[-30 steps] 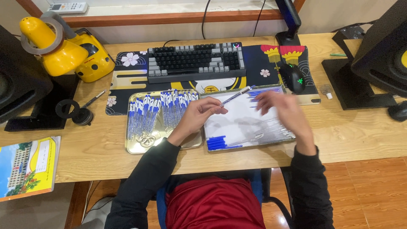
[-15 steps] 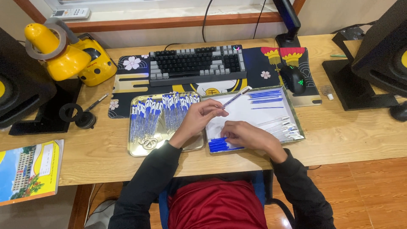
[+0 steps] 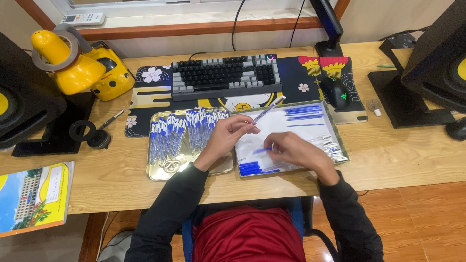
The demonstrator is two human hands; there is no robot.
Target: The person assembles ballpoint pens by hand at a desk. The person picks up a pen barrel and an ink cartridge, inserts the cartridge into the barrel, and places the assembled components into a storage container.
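The clear pen barrel (image 3: 268, 108) pinched in the left hand (image 3: 228, 136) slants from the fingertips up and away to the right, its far end toward the keyboard (image 3: 225, 77), above the white-lined tray (image 3: 340, 140). The right hand (image 3: 291, 149) is closed on one blue refill (image 3: 262, 151), lying roughly level just under the barrel; half a second ago it lay lower on the tray near the blue pile at the front edge. Two trays sit side by side on the tabletop (image 3: 388, 160), the gold tray (image 3: 167, 170) packed with finished pens too many to count.
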